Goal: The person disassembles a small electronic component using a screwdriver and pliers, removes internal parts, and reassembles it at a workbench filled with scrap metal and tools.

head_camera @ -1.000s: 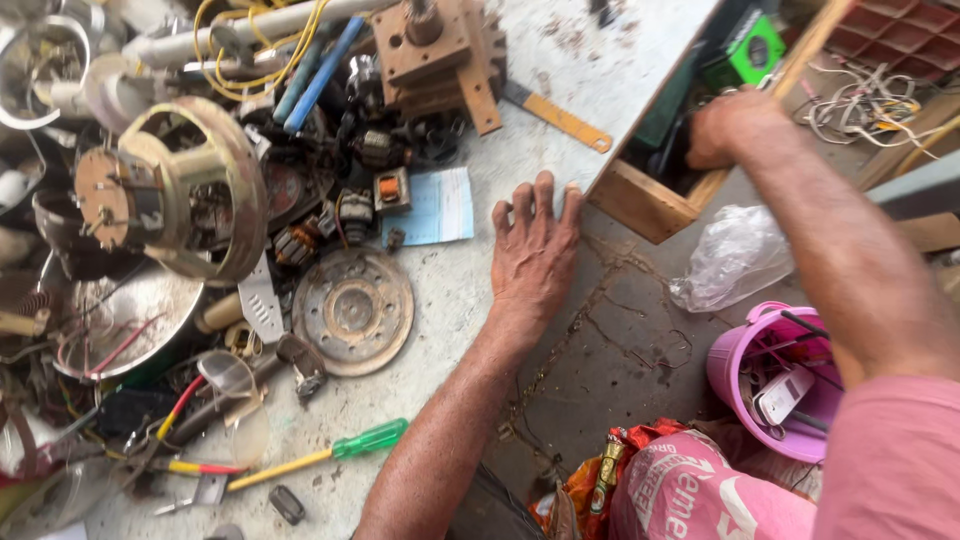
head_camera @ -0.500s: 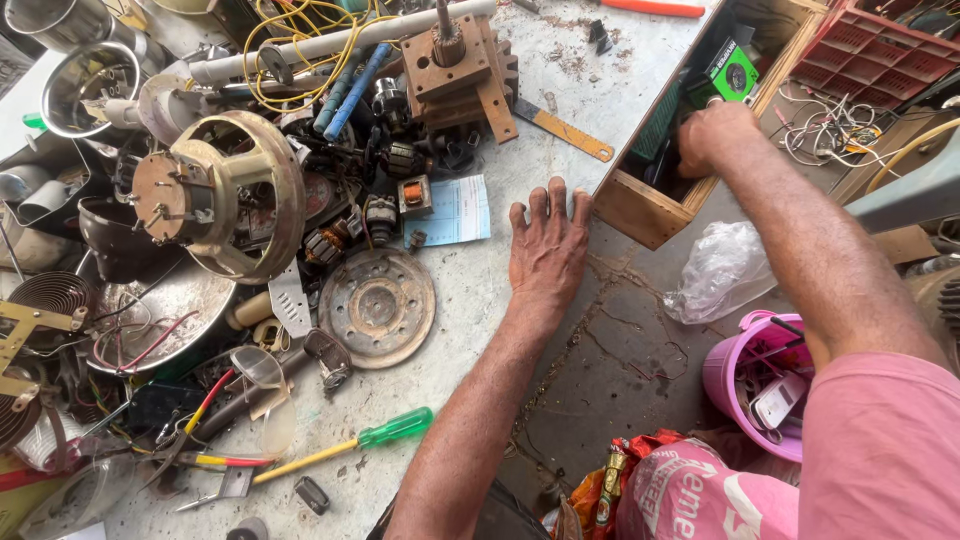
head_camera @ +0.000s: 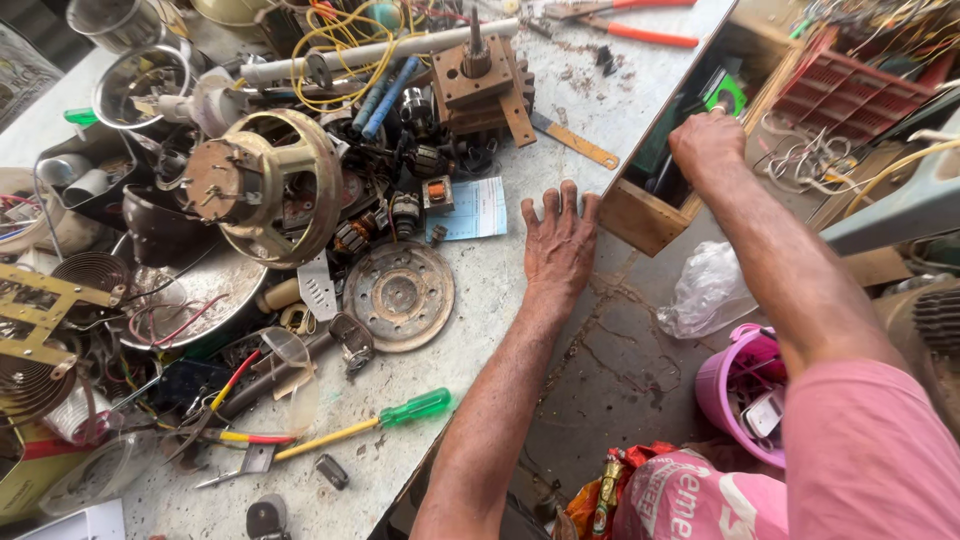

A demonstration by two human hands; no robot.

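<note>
Grey, scratched metal counter [head_camera: 560, 120] — the left hand [head_camera: 560, 245] lies flat on its edge, five fingers spread, its grip wide and holding nothing. The right hand [head_camera: 708, 145] reaches into one open wooden drawer [head_camera: 640, 215]; its grip is curled, whether on anything I cannot tell. One rusty round metal disc [head_camera: 398, 295] and one green-handled screwdriver [head_camera: 365, 428] lie near the left hand.

A rusty pulley disc [head_camera: 399, 295] lies flat on the bench. Just below it sits a green-handled screwdriver [head_camera: 362, 426]; above it, a round motor housing [head_camera: 265, 183].
</note>
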